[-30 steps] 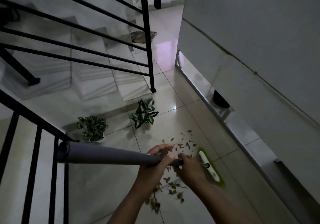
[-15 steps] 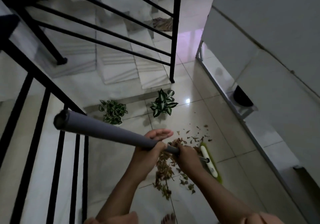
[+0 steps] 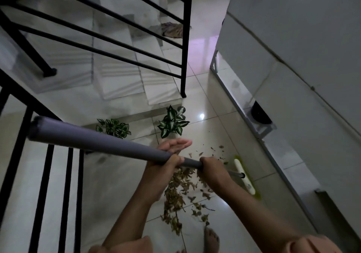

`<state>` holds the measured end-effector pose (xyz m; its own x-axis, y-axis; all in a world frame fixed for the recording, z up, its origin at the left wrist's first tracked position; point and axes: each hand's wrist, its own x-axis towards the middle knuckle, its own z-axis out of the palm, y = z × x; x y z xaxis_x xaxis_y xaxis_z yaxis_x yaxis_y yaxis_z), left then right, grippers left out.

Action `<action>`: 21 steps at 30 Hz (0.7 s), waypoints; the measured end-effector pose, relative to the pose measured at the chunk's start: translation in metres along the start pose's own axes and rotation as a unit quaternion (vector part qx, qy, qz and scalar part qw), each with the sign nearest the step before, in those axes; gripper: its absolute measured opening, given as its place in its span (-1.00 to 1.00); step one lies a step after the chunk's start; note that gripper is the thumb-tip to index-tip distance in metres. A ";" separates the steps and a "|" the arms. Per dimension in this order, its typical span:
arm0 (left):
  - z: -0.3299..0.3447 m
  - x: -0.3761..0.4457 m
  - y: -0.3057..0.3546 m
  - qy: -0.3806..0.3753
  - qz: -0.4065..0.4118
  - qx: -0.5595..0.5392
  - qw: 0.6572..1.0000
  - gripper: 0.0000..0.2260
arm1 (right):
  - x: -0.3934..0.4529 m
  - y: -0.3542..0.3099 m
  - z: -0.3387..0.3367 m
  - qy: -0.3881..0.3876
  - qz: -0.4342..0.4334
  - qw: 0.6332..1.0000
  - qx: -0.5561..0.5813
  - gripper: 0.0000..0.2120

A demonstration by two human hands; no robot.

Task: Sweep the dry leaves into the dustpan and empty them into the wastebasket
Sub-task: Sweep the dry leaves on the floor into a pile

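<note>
Scattered dry brown leaves [image 3: 180, 192] drawn from loose spread into longer trail nearer bare foot [image 3: 211, 239], now in view. White-and-green broom head [image 3: 245, 176] swept closer, right of pile. Left hand [image 3: 170, 155] fingers more extended over grey foam-sleeved broom handle [image 3: 93, 141]. View dropped lower.

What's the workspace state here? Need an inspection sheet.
Surface: glossy tiled floor, dimly lit.
Job's things: dry leaves scattered and heaped on the tiles; broom with its head right of the heap. Dustpan, wastebasket: nothing seen.
Clutter: two potted plants by the bottom step.
Hands: left hand thumb over handle, fingers extended; right hand grips handle.
Cables: nothing seen.
Surroundings: black railing, stairs, grey wall.
</note>
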<state>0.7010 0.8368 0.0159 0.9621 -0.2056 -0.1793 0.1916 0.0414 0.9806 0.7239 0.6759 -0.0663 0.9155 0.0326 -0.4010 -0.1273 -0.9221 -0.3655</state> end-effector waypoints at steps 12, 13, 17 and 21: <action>0.049 0.068 -0.059 0.133 -0.067 0.042 0.988 -0.69 | 0.088 0.064 0.010 -0.022 0.024 0.999 -0.002 -0.83; 0.040 0.059 -0.059 0.149 -0.068 0.039 0.986 -0.65 | 0.087 0.056 0.017 -0.036 0.009 0.999 -0.007 -0.81; 0.011 0.013 -0.046 0.162 -0.043 0.032 0.985 -0.56 | 0.063 0.022 0.043 -0.062 -0.043 0.997 -0.001 -0.76; -0.013 -0.017 -0.029 0.200 -0.019 0.029 0.979 -0.57 | 0.040 -0.015 0.049 -0.079 -0.081 0.994 -0.003 -0.75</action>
<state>0.6813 0.8515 -0.0108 0.9556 0.1946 -0.2211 0.2286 -0.0168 0.9734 0.7444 0.7097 -0.1179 0.8527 0.2398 -0.4642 0.0191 -0.9022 -0.4309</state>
